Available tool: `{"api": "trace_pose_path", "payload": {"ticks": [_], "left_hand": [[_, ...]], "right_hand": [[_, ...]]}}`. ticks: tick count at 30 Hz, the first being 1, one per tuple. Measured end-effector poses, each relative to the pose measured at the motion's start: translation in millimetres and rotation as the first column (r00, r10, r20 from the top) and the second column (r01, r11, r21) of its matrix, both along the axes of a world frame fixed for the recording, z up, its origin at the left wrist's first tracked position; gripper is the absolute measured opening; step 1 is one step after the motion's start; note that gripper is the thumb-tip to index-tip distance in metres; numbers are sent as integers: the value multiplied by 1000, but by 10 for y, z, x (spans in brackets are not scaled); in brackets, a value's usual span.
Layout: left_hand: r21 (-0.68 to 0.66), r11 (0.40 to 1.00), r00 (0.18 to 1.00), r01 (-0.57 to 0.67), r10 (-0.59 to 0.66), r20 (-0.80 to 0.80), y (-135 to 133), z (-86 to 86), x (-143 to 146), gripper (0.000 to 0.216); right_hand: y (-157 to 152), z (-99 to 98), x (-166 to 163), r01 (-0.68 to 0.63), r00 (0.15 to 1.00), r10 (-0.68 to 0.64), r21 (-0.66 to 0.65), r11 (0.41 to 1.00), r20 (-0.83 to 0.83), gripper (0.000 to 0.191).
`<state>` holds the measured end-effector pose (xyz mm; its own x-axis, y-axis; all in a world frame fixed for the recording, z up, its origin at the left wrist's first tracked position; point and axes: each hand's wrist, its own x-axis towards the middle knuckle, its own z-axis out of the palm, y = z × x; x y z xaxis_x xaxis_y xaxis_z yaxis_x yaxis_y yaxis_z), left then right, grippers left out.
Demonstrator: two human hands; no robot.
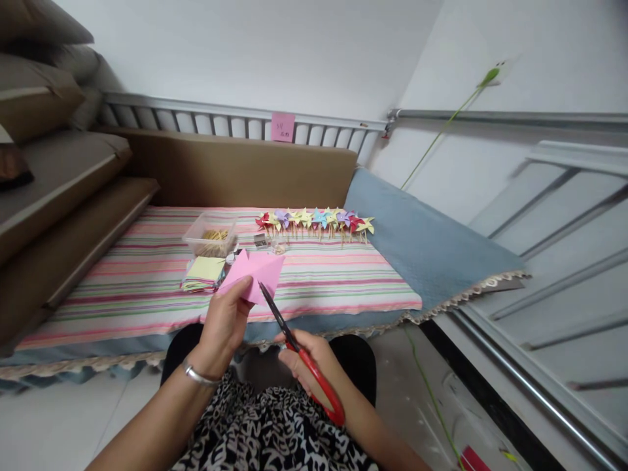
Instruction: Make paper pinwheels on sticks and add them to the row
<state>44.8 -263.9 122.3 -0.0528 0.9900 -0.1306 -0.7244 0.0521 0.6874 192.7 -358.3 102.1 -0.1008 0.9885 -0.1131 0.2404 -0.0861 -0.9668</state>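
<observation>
My left hand [228, 320] pinches a pink sheet of paper [267, 267] by its near edge, holding it above the striped cover. In my right hand [314, 360] is a pair of scissors [282, 320] with red handles and dark blades. The blade tips reach the paper's lower part, and the blades look nearly closed there. Just left of the pink paper lies a stack of coloured paper squares [205, 271], a yellow one on top. Behind it stands a clear plastic box [196, 241] with thin wooden sticks [216, 241].
A row of paper pinwheels [321, 219] on sticks lines the back of the striped cover [338, 278]. A small dark box [260, 242] and a small clear container [280, 247] sit before it. Folded cushions [53, 216] are piled at left; a metal rail [490, 118] runs along the right wall.
</observation>
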Motion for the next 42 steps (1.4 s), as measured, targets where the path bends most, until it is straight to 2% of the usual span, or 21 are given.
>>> {"api": "trace_pose_path", "payload": {"ticks": [7, 20, 27, 42], "left_hand": [[13, 1000, 1000, -16, 16, -9, -47, 11, 70, 25], [8, 999, 999, -40, 40, 4, -16, -56, 104, 19], [2, 999, 999, -50, 50, 5, -21, -84, 131, 14], [2, 999, 999, -42, 41, 8, -15, -110, 157, 21]], "right_hand": [[20, 1, 55, -2, 996, -5, 82, 997, 88, 32], [57, -50, 68, 8, 990, -19, 71, 997, 142, 31], [63, -41, 89, 5, 982, -25, 110, 994, 185, 29], [59, -31, 92, 4, 987, -23, 119, 993, 158, 28]]}}
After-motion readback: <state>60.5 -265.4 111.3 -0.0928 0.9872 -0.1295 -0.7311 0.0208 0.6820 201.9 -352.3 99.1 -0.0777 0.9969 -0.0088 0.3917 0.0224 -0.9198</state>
